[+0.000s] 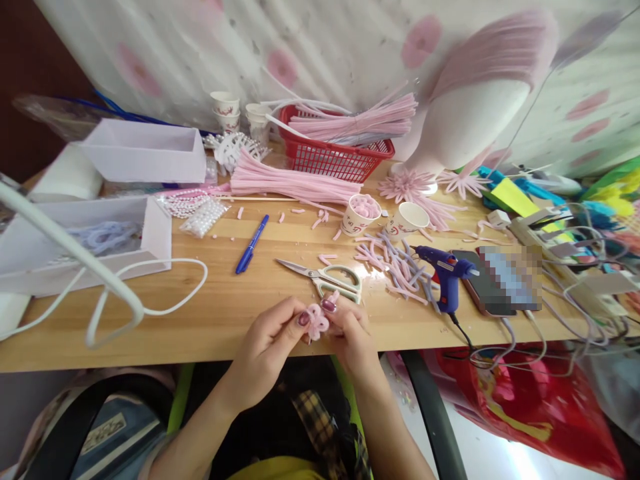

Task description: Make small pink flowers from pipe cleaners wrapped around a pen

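Note:
Over the front edge of the table, my left hand pinches a small pink pipe-cleaner flower between thumb and fingers. My right hand is closed too, its thumb and forefinger on a short pink pipe-cleaner piece at the flower's upper right side. Whether that piece is joined to the flower I cannot tell. Just beyond my hands lie scissors with pale handles, blades toward the left. A blue marker pen lies farther left. Cut pink and grey pipe-cleaner pieces are scattered to the right.
A blue glue gun stands right of the cut pieces, beside phones and cables. One paper cup holds pink pieces. Behind are a pink pipe-cleaner bundle, a red basket and a white mannequin head. White boxes stand left.

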`<state>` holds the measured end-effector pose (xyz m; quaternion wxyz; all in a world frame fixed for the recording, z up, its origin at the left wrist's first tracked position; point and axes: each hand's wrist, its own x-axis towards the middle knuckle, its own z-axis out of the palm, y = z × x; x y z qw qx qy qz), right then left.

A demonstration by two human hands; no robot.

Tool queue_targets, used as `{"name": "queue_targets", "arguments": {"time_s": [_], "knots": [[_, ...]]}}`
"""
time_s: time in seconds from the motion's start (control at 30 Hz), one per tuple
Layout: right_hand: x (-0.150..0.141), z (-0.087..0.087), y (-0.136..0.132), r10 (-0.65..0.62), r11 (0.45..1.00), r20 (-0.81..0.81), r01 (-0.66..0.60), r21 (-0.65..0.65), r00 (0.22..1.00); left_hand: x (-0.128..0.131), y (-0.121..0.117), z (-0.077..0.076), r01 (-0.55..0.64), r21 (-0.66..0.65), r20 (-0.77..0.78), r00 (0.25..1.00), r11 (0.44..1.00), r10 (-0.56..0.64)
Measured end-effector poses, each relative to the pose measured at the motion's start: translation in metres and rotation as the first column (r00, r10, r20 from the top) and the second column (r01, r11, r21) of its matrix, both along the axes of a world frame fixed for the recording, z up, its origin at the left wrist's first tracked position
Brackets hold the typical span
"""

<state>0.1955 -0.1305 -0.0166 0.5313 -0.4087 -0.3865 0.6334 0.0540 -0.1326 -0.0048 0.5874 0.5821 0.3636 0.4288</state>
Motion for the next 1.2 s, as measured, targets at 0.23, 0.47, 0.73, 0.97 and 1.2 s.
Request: {"name": "queue_targets", "arguments": {"time_s": [0.23, 0.47, 0.73, 0.97, 1.2], "knots": [[-0.002, 0.001, -0.004, 0.028, 0.992, -0.096, -0.039, -0.117, 0.995, -0.001, 0.001, -0.005, -0.079, 0.009, 0.024, 0.997, 0.997, 0.079], [0.003, 0.003, -0.006, 0.03, 0.999, 0.166, -0.023, -0.043, 0.986, -0.003, 0.003, 0.001, -0.016, 0.243, -0.16, 0.986, 0.97, 0.057], [0.01, 0.013, -0.01, -0.008, 0.997, 0.273, -0.015, 0.082, 0.962, -0.006, -0.005, -0.006, -0.08, 0.234, -0.063, 0.993, 0.969, 0.098], [0.009, 0.01, -0.007, 0.138, 0.975, 0.006, -0.134, -0.178, 0.99, -0.008, 0.001, 0.003, 0.005, 0.322, 0.039, 0.999, 0.947, -0.018], [0.003, -0.001, -0.009, 0.046, 0.957, -0.12, -0.078, -0.278, 0.992, -0.009, 0.001, 0.0, -0.009, 0.205, -0.039, 0.999, 0.979, 0.018]]}}
